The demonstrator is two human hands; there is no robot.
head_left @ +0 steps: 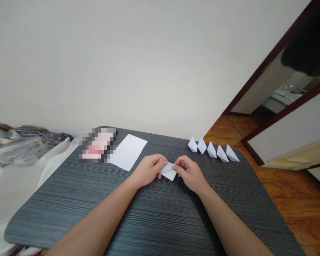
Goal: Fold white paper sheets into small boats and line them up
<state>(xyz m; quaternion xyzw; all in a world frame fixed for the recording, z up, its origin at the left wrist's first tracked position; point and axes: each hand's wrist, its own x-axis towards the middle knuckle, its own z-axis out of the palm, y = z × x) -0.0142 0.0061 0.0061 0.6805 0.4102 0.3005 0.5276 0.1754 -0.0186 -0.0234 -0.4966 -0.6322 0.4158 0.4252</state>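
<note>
A small folded piece of white paper (pixel 168 171) is held between my two hands, over the middle of the dark table. My left hand (pixel 149 170) pinches its left edge between thumb and fingers. At the opposite edge, the thumb and fingertips of my right hand (pixel 189 172) close on the paper. Up and to the left lies a flat white sheet of paper (pixel 129 152). Several folded white paper shapes with pointed tops (pixel 211 150) stand in a row beyond my right hand.
The dark wood-grain table (pixel 149 220) has rounded corners and meets a pale wall (pixel 138 64). A pixelated item (pixel 98 145) lies at the back left. Clear plastic bags (pixel 42 149) are heaped left of the table. Wooden floor (pixel 277 188) and a doorway are on the right.
</note>
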